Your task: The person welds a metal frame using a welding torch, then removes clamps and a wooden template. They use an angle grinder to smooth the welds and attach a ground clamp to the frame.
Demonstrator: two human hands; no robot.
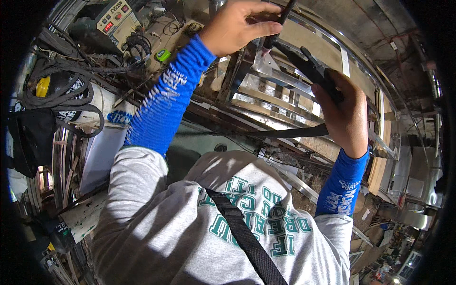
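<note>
My right hand (346, 114) is wrapped round the black handle of a TIG welding torch (308, 67), raised in front of me. From the hand a dark cable sleeve (294, 131) trails off to the left. At the upper middle, my left hand (240, 27) has its thumb and fingers closed at the torch's long black back cap (286, 13). The pale pinkish cup (266, 50) of the torch points downward. Below and beyond it lies a frame of shiny metal bars (285, 97), apart from the cup as far as I can tell.
A welding machine (114, 23) with a lit red display stands at the upper left. Near it lie a green tape measure (163, 55) and coiled cables (61, 90). Gas cylinders (97, 102) lie at the left. Metal sheets and tubes (413, 175) stand at the right.
</note>
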